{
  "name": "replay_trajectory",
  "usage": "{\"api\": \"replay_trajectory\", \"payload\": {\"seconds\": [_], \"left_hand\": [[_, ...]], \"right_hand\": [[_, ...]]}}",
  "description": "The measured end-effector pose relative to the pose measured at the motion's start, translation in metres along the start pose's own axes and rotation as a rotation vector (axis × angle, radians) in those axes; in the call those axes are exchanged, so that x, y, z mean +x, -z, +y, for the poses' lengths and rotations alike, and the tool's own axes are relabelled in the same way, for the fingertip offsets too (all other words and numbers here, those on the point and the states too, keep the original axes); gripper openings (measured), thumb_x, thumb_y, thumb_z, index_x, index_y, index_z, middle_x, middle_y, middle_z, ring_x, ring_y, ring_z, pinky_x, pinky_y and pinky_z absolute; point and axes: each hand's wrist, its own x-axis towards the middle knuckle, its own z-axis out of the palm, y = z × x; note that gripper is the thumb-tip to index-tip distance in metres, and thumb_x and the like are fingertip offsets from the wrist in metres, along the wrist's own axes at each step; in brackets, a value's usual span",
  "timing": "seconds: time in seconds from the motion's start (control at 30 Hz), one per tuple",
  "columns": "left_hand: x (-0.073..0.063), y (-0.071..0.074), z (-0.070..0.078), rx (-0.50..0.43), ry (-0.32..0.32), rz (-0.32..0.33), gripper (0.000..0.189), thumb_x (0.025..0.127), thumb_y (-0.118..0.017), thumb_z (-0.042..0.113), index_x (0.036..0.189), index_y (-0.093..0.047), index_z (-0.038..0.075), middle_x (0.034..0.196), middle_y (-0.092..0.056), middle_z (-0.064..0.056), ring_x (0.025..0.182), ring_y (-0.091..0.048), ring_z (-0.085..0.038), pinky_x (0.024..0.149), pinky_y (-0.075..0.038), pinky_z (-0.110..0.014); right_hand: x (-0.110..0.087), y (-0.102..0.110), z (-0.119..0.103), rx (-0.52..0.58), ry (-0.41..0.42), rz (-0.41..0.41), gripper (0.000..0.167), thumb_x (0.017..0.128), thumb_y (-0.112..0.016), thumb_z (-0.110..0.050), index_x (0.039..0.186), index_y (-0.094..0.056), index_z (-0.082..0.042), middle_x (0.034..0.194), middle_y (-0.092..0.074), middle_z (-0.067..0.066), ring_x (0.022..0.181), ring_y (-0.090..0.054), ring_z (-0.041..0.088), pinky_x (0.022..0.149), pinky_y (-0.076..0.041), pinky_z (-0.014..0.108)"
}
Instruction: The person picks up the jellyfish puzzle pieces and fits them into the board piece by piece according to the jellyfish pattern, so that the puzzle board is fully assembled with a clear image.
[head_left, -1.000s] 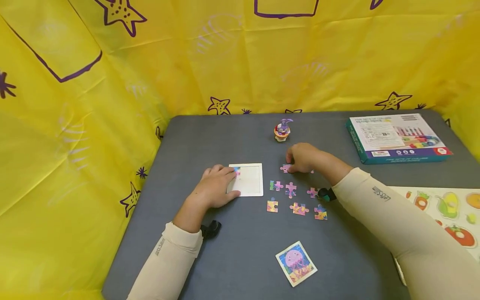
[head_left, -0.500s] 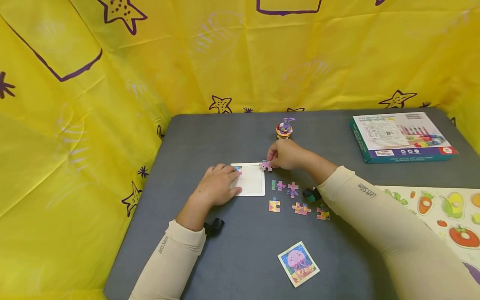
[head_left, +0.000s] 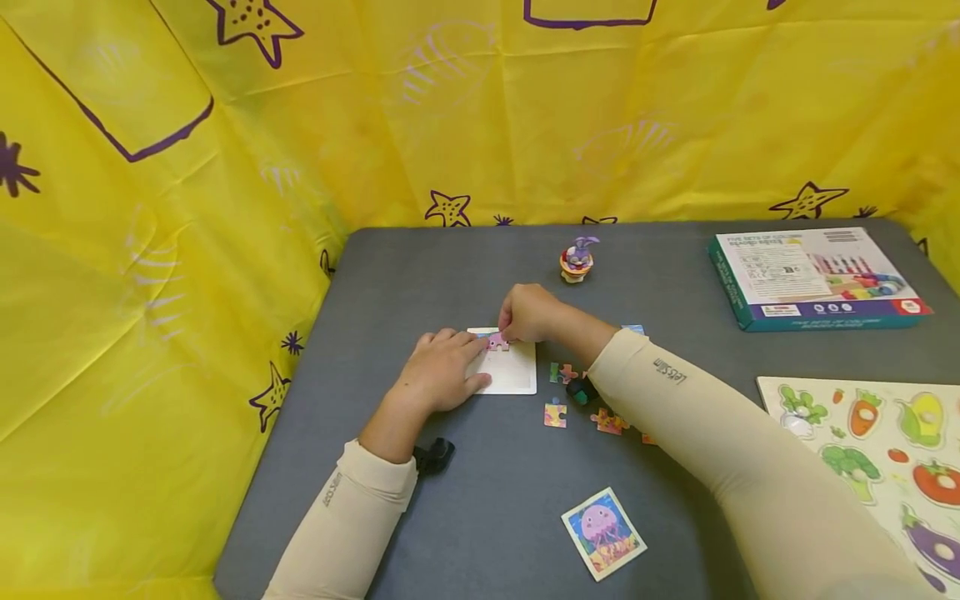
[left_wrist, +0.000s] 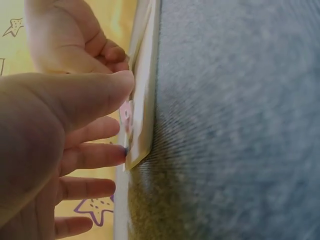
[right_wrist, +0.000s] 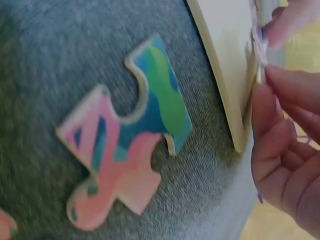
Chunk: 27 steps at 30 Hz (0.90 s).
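Yellow printed cloth is hung behind a dark grey table. At the far part of the white tray, a pink puzzle piece is pinched by the right hand, thumb against fingers; whether it is seated cannot be told. The tray's left side is touched by the left hand, fingers extended, spread. Likely faults: piece jammed if pressed while tilted; tray shifted if left unbraced.

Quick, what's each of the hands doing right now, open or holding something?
Left hand: open, fingers at the white puzzle tray.
Right hand: closed, pinching a pink puzzle piece at the tray's far side.
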Motion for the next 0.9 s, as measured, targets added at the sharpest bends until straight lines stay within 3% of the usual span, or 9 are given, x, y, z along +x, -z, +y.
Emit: {"api": "replay_trajectory", "payload": {"seconds": [0.23,0.37,0.53,0.67,0.77,0.9], "left_hand": [[0.002,-0.002,0.003,0.028,0.017,-0.008,0.060,0.100,-0.058,0.052,0.151,-0.053,0.021,0.151,-0.052,-0.004,0.138,-0.045,-0.030,0.109,-0.036,-0.051],[0.004,-0.002,0.005,0.033,0.029,-0.017,0.060,0.100,-0.057,0.053,0.151,-0.053,0.020,0.151,-0.052,-0.004,0.138,-0.044,-0.030,0.109,-0.036,-0.051],[0.006,-0.004,0.008,0.039,0.018,-0.001,0.060,0.099,-0.059,0.052,0.149,-0.054,0.019,0.150,-0.052,-0.006,0.138,-0.044,-0.031,0.109,-0.036,-0.051],[0.007,-0.004,0.008,0.030,0.005,0.004,0.061,0.099,-0.060,0.052,0.147,-0.055,0.016,0.149,-0.051,-0.009,0.138,-0.042,-0.033,0.111,-0.034,-0.051],[0.006,-0.004,0.008,0.016,0.001,0.008,0.062,0.098,-0.060,0.054,0.146,-0.055,0.014,0.148,-0.050,-0.011,0.138,-0.041,-0.033,0.113,-0.033,-0.052],[0.006,-0.003,0.007,-0.018,0.026,0.016,0.066,0.096,-0.062,0.056,0.146,-0.054,0.013,0.150,-0.047,-0.012,0.139,-0.041,-0.033,0.116,-0.032,-0.051]], "right_hand": [[-0.002,-0.003,-0.003,-0.060,-0.019,0.054,0.011,0.086,-0.080,-0.019,0.079,-0.074,-0.014,0.085,-0.071,0.002,0.084,-0.063,0.022,0.072,-0.049,0.035],[-0.009,0.006,0.007,-0.065,-0.015,0.083,0.008,0.088,-0.077,-0.018,0.083,-0.074,-0.014,0.087,-0.070,0.003,0.086,-0.063,0.024,0.076,-0.050,0.037],[-0.035,0.032,0.040,-0.124,-0.010,0.064,0.007,0.091,-0.075,-0.018,0.094,-0.075,-0.012,0.094,-0.072,0.007,0.093,-0.065,0.028,0.085,-0.051,0.046],[-0.062,0.050,0.073,-0.145,-0.073,0.002,0.018,0.091,-0.075,-0.017,0.107,-0.074,-0.009,0.102,-0.072,0.012,0.098,-0.065,0.032,0.090,-0.050,0.050],[-0.082,0.056,0.096,-0.127,-0.123,-0.034,0.025,0.089,-0.077,-0.016,0.111,-0.072,-0.006,0.101,-0.070,0.014,0.096,-0.063,0.032,0.089,-0.050,0.050],[-0.100,0.056,0.117,-0.122,-0.147,-0.042,0.028,0.086,-0.081,-0.019,0.105,-0.069,-0.004,0.093,-0.066,0.010,0.088,-0.059,0.028,0.082,-0.048,0.045]]}}
